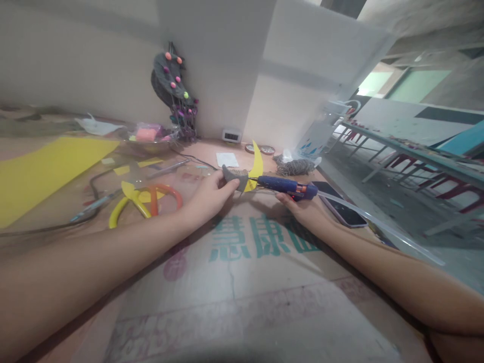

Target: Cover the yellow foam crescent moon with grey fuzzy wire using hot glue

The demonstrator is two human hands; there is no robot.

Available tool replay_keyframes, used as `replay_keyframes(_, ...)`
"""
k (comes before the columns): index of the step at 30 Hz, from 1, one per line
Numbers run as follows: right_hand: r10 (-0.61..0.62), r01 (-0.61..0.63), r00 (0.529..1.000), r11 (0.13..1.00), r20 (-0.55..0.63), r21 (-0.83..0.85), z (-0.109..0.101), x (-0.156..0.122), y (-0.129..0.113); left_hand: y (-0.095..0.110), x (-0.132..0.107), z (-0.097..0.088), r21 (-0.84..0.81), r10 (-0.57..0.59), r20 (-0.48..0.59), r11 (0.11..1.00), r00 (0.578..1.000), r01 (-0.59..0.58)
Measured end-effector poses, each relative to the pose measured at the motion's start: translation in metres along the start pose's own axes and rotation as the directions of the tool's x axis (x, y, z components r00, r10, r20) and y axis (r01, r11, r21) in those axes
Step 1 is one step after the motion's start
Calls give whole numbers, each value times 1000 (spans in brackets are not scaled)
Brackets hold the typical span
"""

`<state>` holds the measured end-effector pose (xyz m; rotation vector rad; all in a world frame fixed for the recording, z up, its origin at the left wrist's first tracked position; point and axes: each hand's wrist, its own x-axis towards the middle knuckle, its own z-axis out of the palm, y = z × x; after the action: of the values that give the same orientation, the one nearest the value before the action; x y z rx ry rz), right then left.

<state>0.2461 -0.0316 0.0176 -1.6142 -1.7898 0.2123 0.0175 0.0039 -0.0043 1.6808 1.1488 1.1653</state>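
Between the thumb and fingers of my left hand [216,194] is a yellow crescent cutout [257,164], its lower part wrapped in grey yarn [235,180]. The bare yellow tip points upward. My right hand [298,205] grips a blue glue gun [282,185] from below, with its nozzle at the edge of the yarn wrapping. A long clear glue stick [381,224] sticks out of the gun's back end. Whether the nozzle touches the cutout I cannot tell.
Orange-handled scissors [166,194] and yellow-handled pliers [130,201] lie left, near a yellow sheet [49,171]. A phone [346,206] and a grey yarn bundle [295,165] are on the right. A grey crescent with pompoms [166,80] stands against the wall.
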Motion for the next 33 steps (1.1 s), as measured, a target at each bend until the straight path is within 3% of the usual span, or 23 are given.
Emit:
replay_keyframes(13, 3, -2, 1000, 999, -15, 42, 3, 1, 7, -7, 1, 1, -2, 78, 32, 997, 996, -78)
replay_keyframes(33, -10, 9, 1000, 999, 17, 50, 2, 2, 8, -9, 1, 3, -27, 90, 53, 996, 995, -88)
